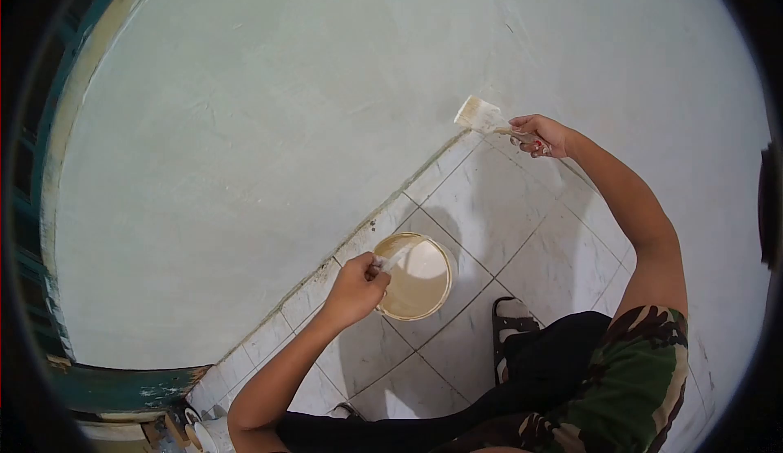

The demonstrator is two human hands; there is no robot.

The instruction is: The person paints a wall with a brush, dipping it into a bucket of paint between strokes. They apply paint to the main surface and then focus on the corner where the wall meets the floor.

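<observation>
My right hand (541, 137) is closed round the handle of a wide paintbrush (487, 117), whose pale, paint-coated bristles point left against the wall, low down near the corner. My left hand (359, 287) is closed at the near-left rim of a round paint bucket (440, 302), with its fingers on the whitish bucket handle (382, 264). Off-white paint (408, 290) lies inside the bucket, which is over the floor tiles in front of me.
Pale painted wall (245, 143) meets a low row of skirting tiles (355, 245). White marbled floor tiles (522, 200) surround my sandalled foot (512, 314). At left stands a green frame (37, 167); at lower left, a green board (122, 389) and assorted clutter.
</observation>
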